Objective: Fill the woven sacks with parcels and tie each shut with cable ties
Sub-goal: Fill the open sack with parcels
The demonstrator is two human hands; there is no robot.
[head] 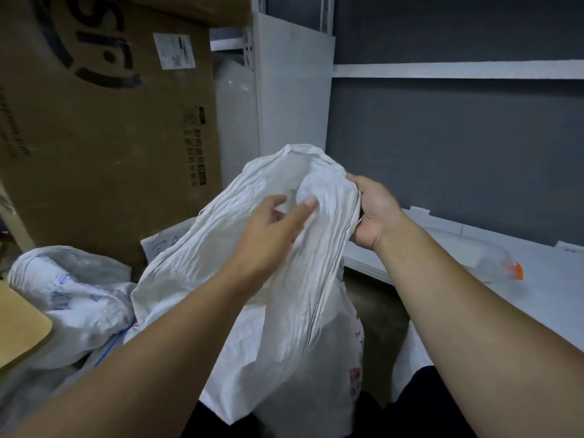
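Right hand gripped bunched sack mouth; left hand loose, fingers brushing fabric. No cable tie seen. Risk: one-handed grip slipping, gathered neck reopening, sack sagging.

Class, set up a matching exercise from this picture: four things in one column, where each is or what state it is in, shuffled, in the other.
Things:
1. white woven sack
2. cardboard box
3. plastic bottle with orange cap
4. right hand

Places or states:
A. lying on the white shelf
B. gripping the sack's edge
C. crumpled, held up in the middle
D. standing at upper left, with a white label

Pairs: 1-C, 2-D, 3-A, 4-B
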